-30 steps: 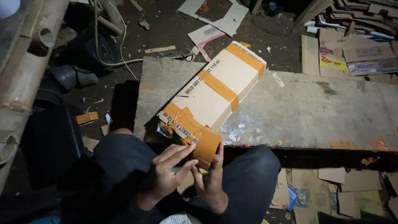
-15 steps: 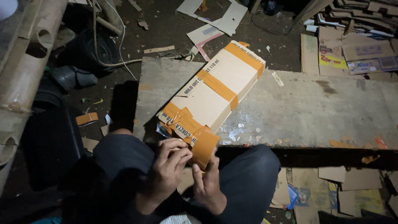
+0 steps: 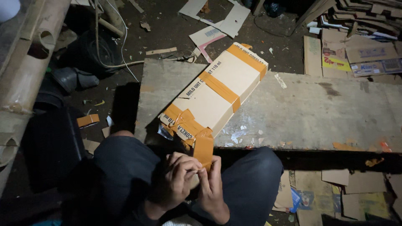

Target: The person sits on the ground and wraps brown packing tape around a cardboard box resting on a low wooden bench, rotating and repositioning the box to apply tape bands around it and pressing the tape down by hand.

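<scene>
1. Dim dirt floor littered with cardboard scraps (image 3: 217,23); a worn wooden board (image 3: 318,111) spans centre frame.
2. A flattened carton (image 3: 217,90) lies diagonally on the board, banded with orange tape.
3. Left hand (image 3: 176,178) and right hand (image 3: 211,186), at lower centre, both pinch a loose orange tape strip (image 3: 203,146) at the carton's near end.

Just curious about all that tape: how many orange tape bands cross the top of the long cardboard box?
2 clean bands: the far band near the box's far end, the middle band across its centre. The near end carries crumpled, overlapping orange tape that cannot be counted; more may be hidden underneath.
</scene>
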